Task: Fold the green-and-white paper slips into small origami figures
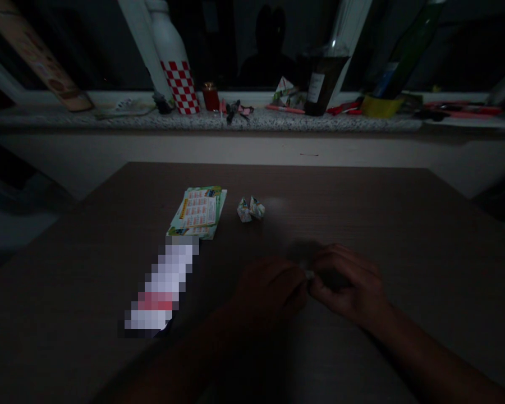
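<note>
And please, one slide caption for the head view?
Dim light: left hand and right hand hold a pale item near folded papers.

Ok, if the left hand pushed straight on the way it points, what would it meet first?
The left hand would likely meet the small pale piece first, then the right hand; depth is unclear in this dimness.

Along the far speckled sill (261, 119) stood, left to right, a red-checked white bottle (174, 70), a small red jar (211, 99), a dark cup (327, 81) and a green bottle (410, 49), while a bright, pixelated panel (162, 286) lay leftward on the table (362, 202).
</note>
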`<control>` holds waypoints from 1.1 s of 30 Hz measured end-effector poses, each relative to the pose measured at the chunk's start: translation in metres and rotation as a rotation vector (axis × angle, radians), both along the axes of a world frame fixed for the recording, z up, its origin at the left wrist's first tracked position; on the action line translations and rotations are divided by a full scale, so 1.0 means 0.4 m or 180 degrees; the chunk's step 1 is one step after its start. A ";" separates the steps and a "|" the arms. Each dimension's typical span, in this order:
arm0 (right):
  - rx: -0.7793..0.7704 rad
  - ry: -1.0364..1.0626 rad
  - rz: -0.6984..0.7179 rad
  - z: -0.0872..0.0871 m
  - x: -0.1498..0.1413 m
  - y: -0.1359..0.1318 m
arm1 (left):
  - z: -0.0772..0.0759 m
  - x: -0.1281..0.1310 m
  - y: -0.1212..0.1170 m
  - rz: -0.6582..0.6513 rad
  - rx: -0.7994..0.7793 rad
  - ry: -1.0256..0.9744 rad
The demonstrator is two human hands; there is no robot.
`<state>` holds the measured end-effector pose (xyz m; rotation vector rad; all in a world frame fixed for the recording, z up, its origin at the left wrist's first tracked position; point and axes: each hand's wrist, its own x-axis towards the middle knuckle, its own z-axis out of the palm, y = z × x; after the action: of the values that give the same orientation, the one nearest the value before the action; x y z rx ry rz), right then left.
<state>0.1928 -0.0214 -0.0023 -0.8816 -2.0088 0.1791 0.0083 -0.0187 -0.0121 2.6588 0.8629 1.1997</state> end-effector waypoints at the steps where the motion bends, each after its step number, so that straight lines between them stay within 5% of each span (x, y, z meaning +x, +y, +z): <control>1: -0.0040 -0.0002 0.0013 -0.003 0.001 0.001 | 0.000 -0.001 -0.001 -0.0011 0.0017 0.0013; 12: -0.0464 -0.0128 -0.0278 -0.019 0.017 0.019 | -0.001 -0.010 0.007 -0.0030 -0.0029 -0.0189; 18: -0.0887 0.0120 -0.0567 -0.033 0.034 0.022 | 0.024 -0.012 0.004 0.0602 -0.1502 -0.1074; 23: -0.1493 0.0561 -0.0069 -0.040 0.012 0.013 | 0.008 0.005 0.012 0.0852 -0.2712 -0.2110; 33: -0.0825 0.0461 -0.0400 -0.040 0.002 0.005 | -0.002 0.009 0.002 0.0725 -0.2462 -0.1100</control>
<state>0.1935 -0.0195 -0.0183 -1.1217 -1.8146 0.4275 0.0120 -0.0180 -0.0130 1.7257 1.2587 1.0287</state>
